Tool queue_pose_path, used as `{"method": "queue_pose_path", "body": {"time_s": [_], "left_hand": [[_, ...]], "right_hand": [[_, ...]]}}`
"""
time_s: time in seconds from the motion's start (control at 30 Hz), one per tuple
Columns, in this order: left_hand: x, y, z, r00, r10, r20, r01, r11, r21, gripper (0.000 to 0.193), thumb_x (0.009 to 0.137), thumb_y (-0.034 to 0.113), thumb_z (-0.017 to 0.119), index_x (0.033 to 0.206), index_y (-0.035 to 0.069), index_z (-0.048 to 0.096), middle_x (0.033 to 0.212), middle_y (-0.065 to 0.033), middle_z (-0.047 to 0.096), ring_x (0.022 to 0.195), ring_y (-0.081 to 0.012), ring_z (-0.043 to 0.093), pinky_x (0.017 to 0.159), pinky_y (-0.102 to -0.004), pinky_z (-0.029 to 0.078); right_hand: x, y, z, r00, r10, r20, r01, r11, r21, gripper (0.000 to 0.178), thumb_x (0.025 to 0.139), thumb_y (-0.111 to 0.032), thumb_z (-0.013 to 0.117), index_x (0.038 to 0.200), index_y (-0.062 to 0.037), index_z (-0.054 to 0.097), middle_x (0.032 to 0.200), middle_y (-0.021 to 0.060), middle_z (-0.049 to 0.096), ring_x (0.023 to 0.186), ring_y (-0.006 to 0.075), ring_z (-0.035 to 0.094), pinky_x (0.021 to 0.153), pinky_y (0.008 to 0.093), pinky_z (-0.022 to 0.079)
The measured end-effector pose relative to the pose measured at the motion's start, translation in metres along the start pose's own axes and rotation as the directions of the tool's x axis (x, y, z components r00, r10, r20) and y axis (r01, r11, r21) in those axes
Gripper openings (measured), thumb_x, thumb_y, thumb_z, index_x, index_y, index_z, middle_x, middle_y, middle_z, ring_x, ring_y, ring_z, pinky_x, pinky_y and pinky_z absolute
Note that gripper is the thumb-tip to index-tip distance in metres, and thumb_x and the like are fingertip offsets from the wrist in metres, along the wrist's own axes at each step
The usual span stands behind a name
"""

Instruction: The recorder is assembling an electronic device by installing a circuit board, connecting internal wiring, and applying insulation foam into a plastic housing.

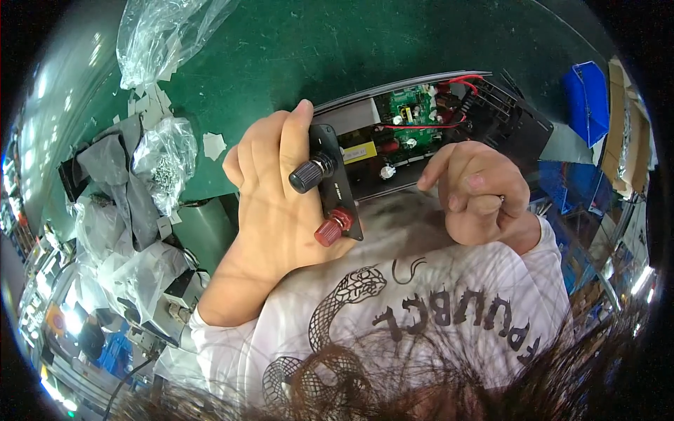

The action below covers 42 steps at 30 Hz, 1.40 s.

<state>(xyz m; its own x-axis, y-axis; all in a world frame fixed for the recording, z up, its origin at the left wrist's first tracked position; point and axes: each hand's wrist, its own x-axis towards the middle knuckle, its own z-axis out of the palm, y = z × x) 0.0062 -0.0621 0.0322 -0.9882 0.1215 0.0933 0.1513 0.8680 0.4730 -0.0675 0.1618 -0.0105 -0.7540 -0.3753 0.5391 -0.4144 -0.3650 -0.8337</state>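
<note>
My left hand (270, 168) is closed round a black end panel (335, 186) at the left end of an open black case. On the panel stand a black terminal post (307, 175) and a red terminal post (331, 228). Inside the case lies a green circuit board (414, 116), with a yellow-labelled part (359, 151) beside it and red wires (428, 126) running across. My right hand (484, 189) is held near the front side of the case, its fingers curled together. A tiny shiny bit shows at its fingertips, too small to name.
At the left lie a clear bag of small metal parts (167, 168), a grey cloth-like strip (116, 168) and paper scraps (214, 145). Another clear plastic bag (158, 42) is at the far left. A blue bin (587, 102) stands at the right on the green table (295, 42), beside cardboard (621, 133).
</note>
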Motion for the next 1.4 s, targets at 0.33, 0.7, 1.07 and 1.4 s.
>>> {"method": "queue_pose_path", "body": {"time_s": [0.33, 0.7, 1.07, 1.4], "left_hand": [[0.002, 0.001, 0.001, 1.0, 0.002, -0.01, -0.002, 1.0, -0.002, 0.11, 0.053, 0.031, 0.074, 0.148, -0.005, 0.032, 0.13, -0.0237, 0.045, 0.117, -0.0401, 0.047, 0.105, -0.0519, 0.029], [0.001, 0.0, 0.001, 1.0, 0.018, -0.006, -0.018, 1.0, 0.023, 0.11, 0.054, 0.032, 0.074, 0.148, -0.006, 0.031, 0.131, -0.0243, 0.045, 0.117, -0.0401, 0.047, 0.105, -0.052, 0.029], [0.003, -0.001, -0.001, 1.0, -0.01, 0.016, 0.01, 1.0, 0.001, 0.108, 0.055, 0.03, 0.073, 0.147, -0.008, 0.03, 0.126, -0.0254, 0.047, 0.117, -0.0409, 0.047, 0.104, -0.0517, 0.03], [0.002, 0.004, -0.005, 0.995, -0.057, 0.078, 0.054, 0.998, 0.044, 0.106, 0.055, 0.025, 0.07, 0.146, -0.008, 0.028, 0.128, -0.0259, 0.043, 0.116, -0.0402, 0.044, 0.106, -0.0501, 0.036]], "right_hand": [[0.001, 0.0, -0.002, 1.0, 0.011, 0.001, -0.011, 1.0, 0.004, 0.023, 0.106, -0.02, 0.052, 0.117, -0.0017, 0.061, 0.068, 0.002, 0.054, 0.056, 0.0132, 0.049, 0.053, 0.0357, 0.057], [0.0, -0.002, -0.004, 0.999, 0.032, 0.041, -0.031, 0.999, -0.006, 0.019, 0.104, -0.012, 0.05, 0.118, -0.0032, 0.061, 0.068, 0.0016, 0.054, 0.056, 0.0144, 0.05, 0.056, 0.0357, 0.057], [0.0, -0.005, -0.027, 0.971, -0.026, 0.238, 0.0, 0.994, 0.107, 0.015, 0.095, -0.007, 0.06, 0.108, -0.0041, 0.066, 0.069, -0.0002, 0.055, 0.056, 0.0147, 0.052, 0.058, 0.0348, 0.058], [-0.017, -0.022, -0.047, 0.842, -0.343, 0.416, 0.459, 0.862, -0.217, 0.013, 0.083, -0.007, 0.067, 0.096, -0.0084, 0.071, 0.073, -0.0029, 0.047, 0.062, 0.0119, 0.047, 0.07, 0.0299, 0.056]]}}
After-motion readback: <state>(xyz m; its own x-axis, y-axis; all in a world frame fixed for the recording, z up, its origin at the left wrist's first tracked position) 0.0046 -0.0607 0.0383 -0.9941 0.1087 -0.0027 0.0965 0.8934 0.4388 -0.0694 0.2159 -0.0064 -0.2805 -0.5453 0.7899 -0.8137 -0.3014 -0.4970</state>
